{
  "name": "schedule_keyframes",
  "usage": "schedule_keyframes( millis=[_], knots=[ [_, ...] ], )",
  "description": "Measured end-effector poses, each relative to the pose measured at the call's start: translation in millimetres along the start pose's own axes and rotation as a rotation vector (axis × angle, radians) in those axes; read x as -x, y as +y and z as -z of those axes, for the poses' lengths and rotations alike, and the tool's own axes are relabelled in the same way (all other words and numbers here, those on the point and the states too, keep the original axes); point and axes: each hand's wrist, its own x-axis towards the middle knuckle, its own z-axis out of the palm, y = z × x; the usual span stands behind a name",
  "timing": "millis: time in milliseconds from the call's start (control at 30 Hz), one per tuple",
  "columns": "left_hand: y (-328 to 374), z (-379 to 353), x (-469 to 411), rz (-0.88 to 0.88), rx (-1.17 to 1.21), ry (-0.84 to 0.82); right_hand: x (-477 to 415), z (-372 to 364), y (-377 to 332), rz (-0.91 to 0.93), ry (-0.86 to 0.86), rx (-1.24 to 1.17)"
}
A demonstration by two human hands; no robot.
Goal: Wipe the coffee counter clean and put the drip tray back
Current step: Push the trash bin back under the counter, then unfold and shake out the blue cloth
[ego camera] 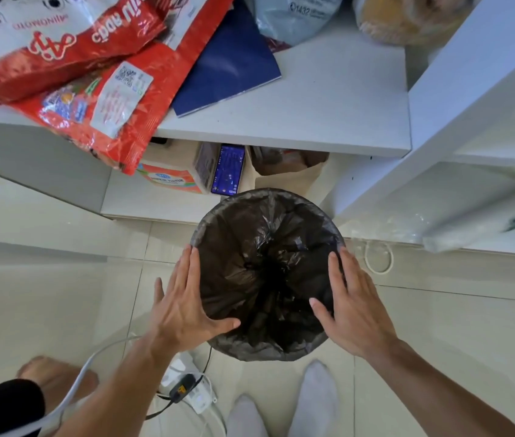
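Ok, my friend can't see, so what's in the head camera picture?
The left hand and the right hand rest flat on the rim of a bin lined with a black bag, on a tiled floor. Red snack bags lie on a white shelf above.

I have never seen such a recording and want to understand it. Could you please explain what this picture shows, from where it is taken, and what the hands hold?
There is no machine: a person wears a camera on the head, so the single picture looks down at their own arms. The left hand and right hand are open, fingers straight, at the two sides of a round bin lined with a black bag; they hold nothing. Behind it, a white shelf carries red snack bags and a dark blue folder. On the tiled floor lies a power strip, near two feet in white socks.
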Motion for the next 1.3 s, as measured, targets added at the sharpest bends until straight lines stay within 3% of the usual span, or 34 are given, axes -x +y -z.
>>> schedule_keyframes(
  millis=[200, 467, 667, 800, 1067, 1300],
  knots=[
    [2, 10, 1, 0.059, -0.101, -0.012, -1, 6, -5, 0.014, -0.004, 0.014],
    [38, 58, 57, 0.319, 0.343, 0.182, 26, 97, -49, 0.0, -0.078, -0.113],
    [89, 127, 116, 0.469, 0.576, 0.249, 52, 179, -97, -0.053, 0.061, -0.227],
    [119, 176, 142, 0.414, 0.652, 0.284, 71, 233, -119, -0.056, 0.114, -0.236],
    [153, 273, 197, 0.251, 0.557, 0.23, 122, 307, -147, -0.023, 0.058, -0.345],
    [182, 352, 228, 0.132, 0.532, 0.311, 142, 395, -166, -0.002, 0.13, -0.472]
  ],
)
